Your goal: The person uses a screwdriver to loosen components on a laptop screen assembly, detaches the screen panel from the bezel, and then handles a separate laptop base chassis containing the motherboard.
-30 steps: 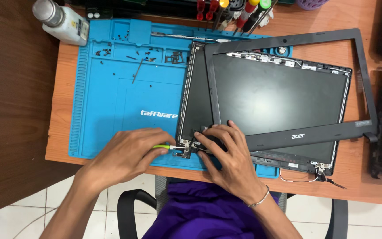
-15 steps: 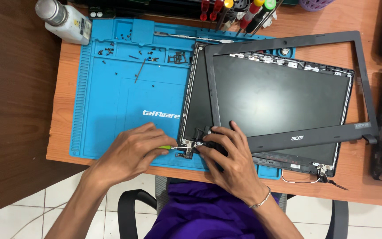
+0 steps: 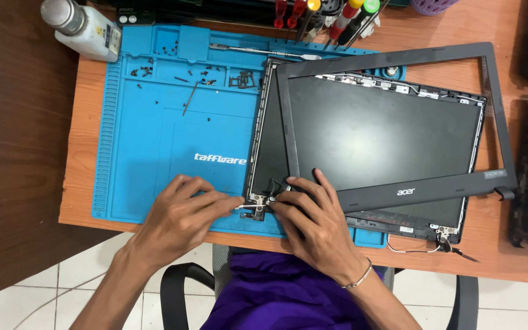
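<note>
left hand [image 3: 181,211], right hand [image 3: 313,214] | on hinge [image 3: 258,205] | mat tray [image 3: 154,52]: screws [image 3: 145,70]

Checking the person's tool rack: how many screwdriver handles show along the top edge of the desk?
5, clustered at the top edge: two red, one yellow, one red-and-yellow, one green. More may sit out of frame above.

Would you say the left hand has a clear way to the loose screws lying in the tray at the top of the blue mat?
Probably yes: the left hand rests at the mat's near edge, and only bare mat lies between it and the screws.
</note>
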